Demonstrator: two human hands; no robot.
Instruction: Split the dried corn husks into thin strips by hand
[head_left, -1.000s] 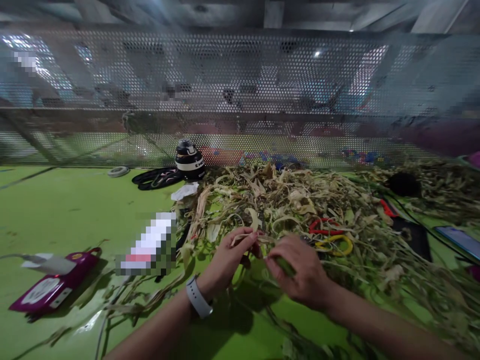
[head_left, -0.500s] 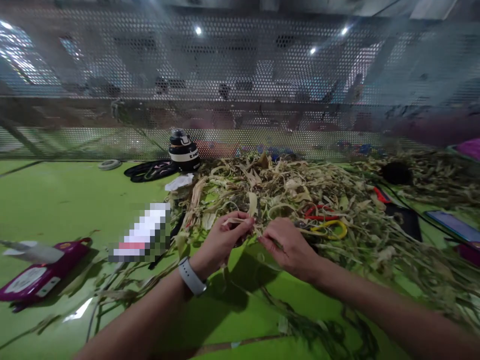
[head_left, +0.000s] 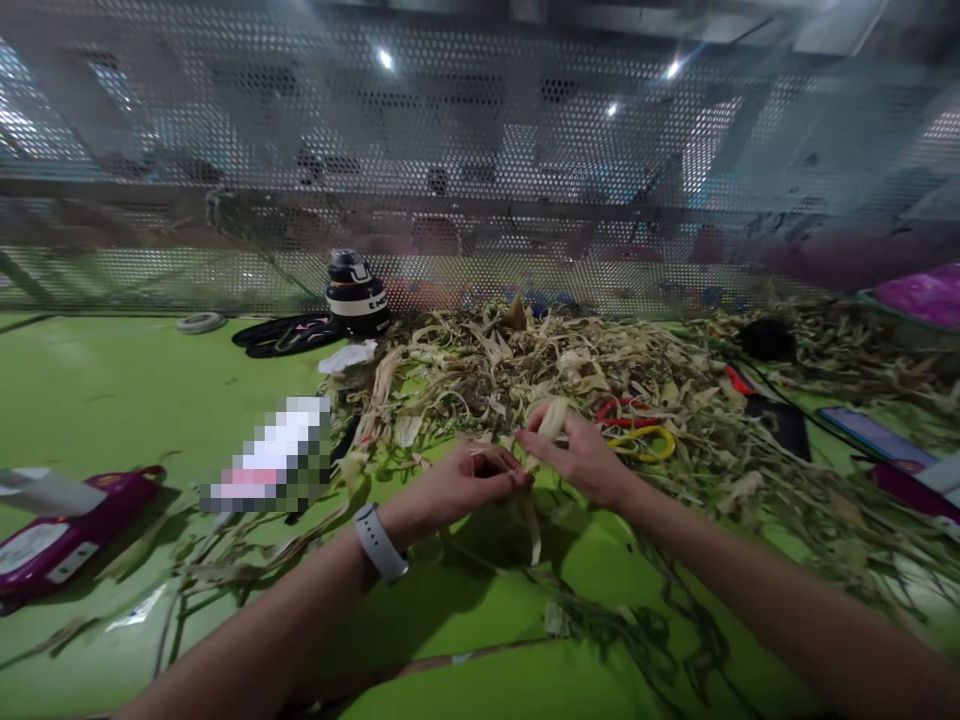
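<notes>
A pale, flat strip of dried leaf [head_left: 553, 420] runs between my two hands. My left hand [head_left: 469, 488], with a white-banded watch [head_left: 380, 542] on its wrist, pinches the strip's lower part, and the tail hangs below the fingertips. Just up and to the right, my right hand [head_left: 581, 458] has thumb and fingers closed on the strip, whose wider upper end loops over the index finger. Behind both hands lies a tangled heap of dried leaf strips [head_left: 495, 355]. Red loops [head_left: 626, 412] and a yellow loop [head_left: 649, 440], possibly scissor handles, rest on it.
A black bottle [head_left: 358, 295] stands at the back left beside a black coiled item [head_left: 281, 335] and a tape roll [head_left: 201, 322]. Further left lies a maroon device [head_left: 75, 540]. A phone [head_left: 877, 440] lies at right. Perforated metal [head_left: 480, 150] rises behind the green surface [head_left: 135, 390].
My right hand has closed on the leaf strip and shifted slightly up. My left hand has turned palm-down and moved lower and to the right. The view has shifted slightly.
</notes>
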